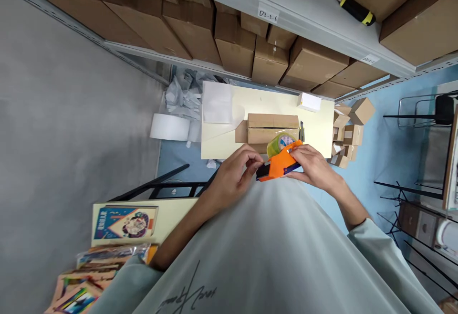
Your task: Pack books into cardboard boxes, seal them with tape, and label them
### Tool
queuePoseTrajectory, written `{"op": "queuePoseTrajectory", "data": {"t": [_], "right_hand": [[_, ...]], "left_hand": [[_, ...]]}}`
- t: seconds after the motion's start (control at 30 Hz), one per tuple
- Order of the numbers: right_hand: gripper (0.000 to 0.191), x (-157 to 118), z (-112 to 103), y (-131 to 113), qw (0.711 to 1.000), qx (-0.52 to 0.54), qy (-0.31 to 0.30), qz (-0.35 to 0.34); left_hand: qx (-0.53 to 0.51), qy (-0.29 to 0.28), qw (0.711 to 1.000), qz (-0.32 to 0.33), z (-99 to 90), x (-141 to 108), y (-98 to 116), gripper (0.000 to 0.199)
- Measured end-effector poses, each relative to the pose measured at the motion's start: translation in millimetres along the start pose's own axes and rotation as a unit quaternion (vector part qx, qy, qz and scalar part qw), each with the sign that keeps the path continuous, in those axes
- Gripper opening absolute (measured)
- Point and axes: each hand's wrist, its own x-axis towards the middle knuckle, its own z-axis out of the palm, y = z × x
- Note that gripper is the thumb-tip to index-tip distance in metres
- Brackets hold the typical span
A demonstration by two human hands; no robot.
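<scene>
An orange tape dispenser (278,164) with a roll of yellow-green tape (275,146) is held up close to my shirt. My right hand (310,165) grips its right end, thumb and fingers on either side. At its dark left end, my left hand (240,170) has thumb and index finger pinched together; what they hold, if anything, is too small to make out. Behind the dispenser, a long brown cardboard box (272,121) lies on the pale yellow table (318,128), with a seam along its top.
White sheets (217,103) and a small white box (309,102) are on the table. Shelves with cardboard boxes (234,42) rise beyond it. A white roll (169,127) stands left, small cartons (352,134) right. A picture book (126,222) lies on a lower-left surface.
</scene>
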Motion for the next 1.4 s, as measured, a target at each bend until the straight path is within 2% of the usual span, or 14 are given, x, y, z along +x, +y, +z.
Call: {"op": "queuePoseTrajectory", "data": {"t": [0.3,0.47,0.6,0.7,0.8,0.9,1.03,1.13,1.23,1.4], "right_hand": [[0.043,-5.0,-18.7,-14.1,0.997,0.012,-0.060,0.039],[0.042,-2.9,-28.1,-21.3,0.999,-0.007,-0.034,0.034],[0.039,0.0,-32.1,-25.6,0.999,-0.041,-0.021,0.013],[0.037,0.0,-35.6,-29.2,0.996,-0.085,-0.010,-0.004],[0.033,-3.1,-40.3,-31.2,0.992,-0.121,-0.006,-0.018],[0.028,-8.3,-45.0,-30.7,0.990,-0.140,0.001,-0.031],[0.014,-17.9,-48.7,-27.6,0.984,-0.165,0.042,-0.052],[0.009,-26.4,-50.1,-24.6,0.977,-0.194,0.068,-0.060],[0.017,-31.7,-53.2,-23.2,0.968,-0.219,0.096,-0.081],[0.019,-32.0,-64.4,-30.1,0.957,-0.217,0.133,-0.139]], "left_hand": [[-0.056,0.011,0.997,-0.051,-5.6,-12.1,-5.4,0.032],[-0.083,0.013,0.994,-0.072,-7.1,-11.4,-2.6,0.029],[-0.096,0.062,0.988,-0.101,1.7,-10.8,-1.2,0.030],[-0.097,0.081,0.987,-0.094,6.0,-11.0,1.3,0.033],[-0.067,0.071,0.994,-0.046,4.5,-11.8,5.5,0.015],[-0.010,0.079,0.995,0.052,2.3,-13.9,11.2,0.009],[0.099,0.134,0.969,0.183,4.0,-16.5,22.7,0.011],[0.125,0.153,0.948,0.248,7.4,-16.9,33.0,0.011],[0.132,0.166,0.933,0.292,11.9,-16.7,40.2,0.008],[0.155,0.167,0.924,0.308,17.1,-22.2,44.9,0.008]]}}
